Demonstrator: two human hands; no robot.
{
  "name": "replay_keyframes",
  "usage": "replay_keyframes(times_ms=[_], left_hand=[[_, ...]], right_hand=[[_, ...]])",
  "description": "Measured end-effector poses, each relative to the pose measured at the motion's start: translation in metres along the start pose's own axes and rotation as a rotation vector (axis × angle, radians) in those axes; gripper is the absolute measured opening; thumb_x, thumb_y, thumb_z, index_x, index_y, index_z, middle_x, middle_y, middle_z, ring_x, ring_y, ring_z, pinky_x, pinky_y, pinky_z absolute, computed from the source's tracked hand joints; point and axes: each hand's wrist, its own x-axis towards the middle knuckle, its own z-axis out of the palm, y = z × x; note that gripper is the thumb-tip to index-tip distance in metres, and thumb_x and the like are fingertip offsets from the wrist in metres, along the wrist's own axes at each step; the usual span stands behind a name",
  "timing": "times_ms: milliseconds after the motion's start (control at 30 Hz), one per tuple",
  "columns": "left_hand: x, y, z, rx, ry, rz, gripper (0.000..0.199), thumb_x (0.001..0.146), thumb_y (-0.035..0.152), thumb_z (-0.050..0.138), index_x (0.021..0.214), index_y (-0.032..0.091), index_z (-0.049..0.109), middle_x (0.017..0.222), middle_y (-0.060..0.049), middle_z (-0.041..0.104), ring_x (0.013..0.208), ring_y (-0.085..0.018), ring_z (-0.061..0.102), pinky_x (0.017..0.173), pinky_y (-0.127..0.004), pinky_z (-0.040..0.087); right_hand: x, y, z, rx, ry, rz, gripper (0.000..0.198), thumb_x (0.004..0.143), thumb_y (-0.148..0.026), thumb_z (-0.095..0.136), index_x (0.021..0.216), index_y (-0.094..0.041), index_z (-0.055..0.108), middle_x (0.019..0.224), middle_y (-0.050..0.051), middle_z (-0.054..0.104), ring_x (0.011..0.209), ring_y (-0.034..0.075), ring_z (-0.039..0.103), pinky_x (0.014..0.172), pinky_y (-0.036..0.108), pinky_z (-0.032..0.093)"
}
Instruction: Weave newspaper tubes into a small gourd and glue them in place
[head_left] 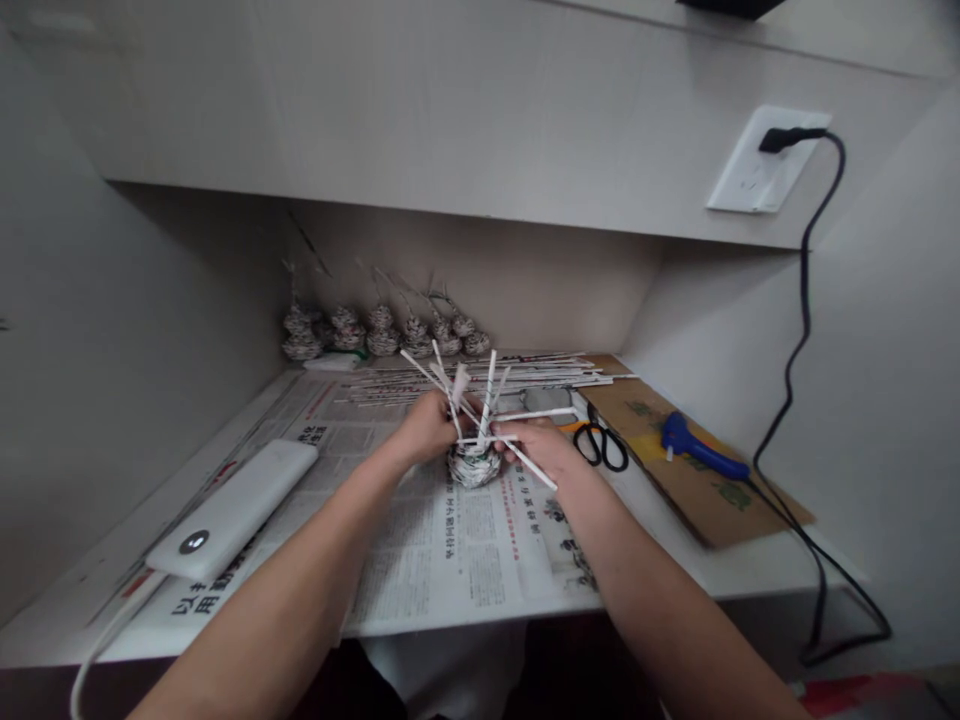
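A small round piece woven from rolled newspaper strips (475, 467) sits above the newspaper in the middle of the table. Several white paper sticks (487, 395) stand up and fan outward from its top. My left hand (430, 425) is closed around its left and far side, with the fingertips partly hidden behind the sticks. On the right, my right hand (534, 445) is closed at the rim, its fingers on a paper stick (534, 466) that slants down toward the wrist. Which other strips the fingers touch I cannot make out.
Finished-looking woven gourds (382, 335) line the back wall. Loose paper sticks (480, 380) lie before them. Black-handled scissors (600, 446) and a blue glue gun (705, 450) on cardboard (697, 500) are at right, its cord running to a socket (769, 165). A white power bank (236, 508) lies left.
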Motion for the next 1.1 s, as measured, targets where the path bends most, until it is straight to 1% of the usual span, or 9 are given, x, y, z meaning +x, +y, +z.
replay_keyframes(times_ms=[100,267,367,533,633,767,900,1033,1100], left_hand=[[0.000,0.004,0.000,-0.078,0.025,-0.056,0.016,0.067,0.025,0.066,0.077,0.014,0.072,0.070,-0.005,0.070,0.069,-0.019,0.064,0.066,-0.027,0.050],[0.000,0.000,0.004,0.108,0.143,-0.131,0.014,0.068,0.024,0.063,0.074,0.015,0.072,0.065,-0.002,0.069,0.063,-0.018,0.061,0.059,-0.025,0.046],[0.000,0.000,0.005,0.162,0.125,-0.100,0.016,0.070,0.023,0.061,0.077,0.016,0.073,0.068,-0.003,0.070,0.068,-0.019,0.062,0.063,-0.025,0.046],[-0.001,0.001,0.006,0.081,0.085,-0.124,0.015,0.066,0.024,0.066,0.076,0.016,0.074,0.068,-0.003,0.070,0.066,-0.018,0.063,0.067,-0.026,0.049],[-0.001,-0.001,0.009,0.051,0.111,-0.148,0.014,0.064,0.023,0.067,0.075,0.016,0.073,0.069,-0.003,0.071,0.066,-0.019,0.063,0.068,-0.028,0.050],[-0.001,-0.002,0.012,0.005,0.131,-0.138,0.017,0.062,0.020,0.069,0.078,0.016,0.073,0.070,-0.004,0.071,0.072,-0.021,0.064,0.070,-0.029,0.051],[-0.001,0.002,0.012,-0.112,0.119,-0.104,0.027,0.061,0.021,0.071,0.088,0.016,0.070,0.074,-0.003,0.070,0.070,-0.018,0.064,0.066,-0.026,0.050],[-0.002,0.006,0.009,-0.323,0.084,-0.232,0.043,0.056,0.023,0.076,0.097,0.014,0.067,0.072,-0.002,0.070,0.063,-0.015,0.061,0.061,-0.025,0.049],[-0.001,0.007,0.007,-0.387,0.073,-0.291,0.043,0.055,0.023,0.078,0.095,0.013,0.067,0.072,-0.003,0.070,0.063,-0.015,0.062,0.062,-0.026,0.049]], right_hand=[[-0.002,0.000,0.004,-0.011,-0.005,0.019,0.016,0.056,-0.027,0.071,0.066,-0.015,0.066,0.053,0.000,0.062,0.045,0.010,0.052,0.038,0.018,0.036],[-0.007,0.003,0.010,-0.200,0.126,-0.165,0.015,0.062,-0.027,0.066,0.073,-0.017,0.066,0.053,-0.002,0.060,0.048,0.012,0.053,0.045,0.021,0.040],[-0.008,0.005,0.010,-0.281,0.116,-0.262,0.010,0.067,-0.027,0.062,0.070,-0.018,0.065,0.056,-0.001,0.061,0.052,0.012,0.052,0.049,0.022,0.040],[-0.007,0.007,0.006,-0.390,0.093,-0.330,0.011,0.070,-0.026,0.060,0.069,-0.017,0.066,0.061,0.000,0.062,0.056,0.012,0.052,0.052,0.021,0.039],[-0.008,0.007,0.007,-0.355,0.080,-0.314,0.012,0.070,-0.027,0.060,0.071,-0.017,0.067,0.063,0.000,0.063,0.057,0.012,0.054,0.053,0.021,0.040],[-0.010,0.003,0.010,-0.298,0.136,-0.301,0.010,0.067,-0.027,0.064,0.070,-0.018,0.067,0.065,0.001,0.065,0.059,0.014,0.056,0.055,0.023,0.043],[-0.012,0.000,0.013,-0.368,0.130,-0.305,0.009,0.068,-0.027,0.063,0.065,-0.018,0.062,0.060,-0.001,0.060,0.055,0.012,0.051,0.051,0.022,0.039],[-0.014,0.001,0.013,-0.511,0.135,-0.398,0.008,0.069,-0.025,0.061,0.064,-0.019,0.060,0.058,-0.003,0.056,0.056,0.011,0.048,0.052,0.021,0.036],[-0.014,0.002,0.012,-0.553,0.121,-0.464,0.007,0.071,-0.024,0.059,0.066,-0.020,0.060,0.061,-0.003,0.058,0.059,0.012,0.050,0.055,0.021,0.037]])
